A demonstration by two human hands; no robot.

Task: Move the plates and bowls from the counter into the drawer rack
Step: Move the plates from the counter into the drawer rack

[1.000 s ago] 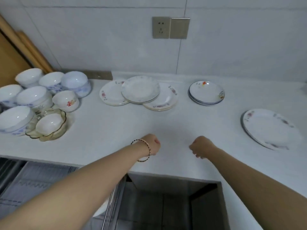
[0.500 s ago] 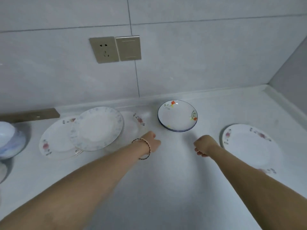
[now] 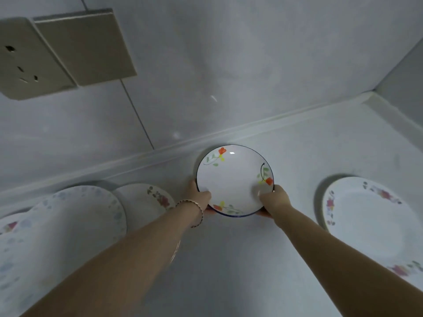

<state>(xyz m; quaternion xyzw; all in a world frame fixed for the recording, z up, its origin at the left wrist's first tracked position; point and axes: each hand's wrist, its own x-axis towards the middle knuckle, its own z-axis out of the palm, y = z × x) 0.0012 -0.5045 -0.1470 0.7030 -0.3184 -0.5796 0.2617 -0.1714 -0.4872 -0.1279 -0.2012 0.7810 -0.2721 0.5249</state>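
- The white table (image 3: 229, 271) carried every dish you had in view and ran back to the tiled wall (image 3: 229, 65).
- At your left, a big blue-speckled plate (image 3: 68, 225) overlapped a flowered plate (image 3: 146, 200) that lay behind it.
- At your right, a wide pink-flowered plate (image 3: 370, 225) lay flat, well apart from the others.
- The blue-rimmed dish (image 3: 233, 179) was between those, near the wall. It was shallow, white and glossy, with three sprays of orange and yellow flowers inside its thin dark-blue edge. You could not tell whether it touched the table.
- Your left grip (image 3: 199, 197) pinched the dish's near-left rim, with the thumb inside and the fingers curled beneath.
- Your right grip (image 3: 274, 200) pinched the near-right rim the same way.
- A beaded bracelet (image 3: 194, 211) ringed your left wrist.
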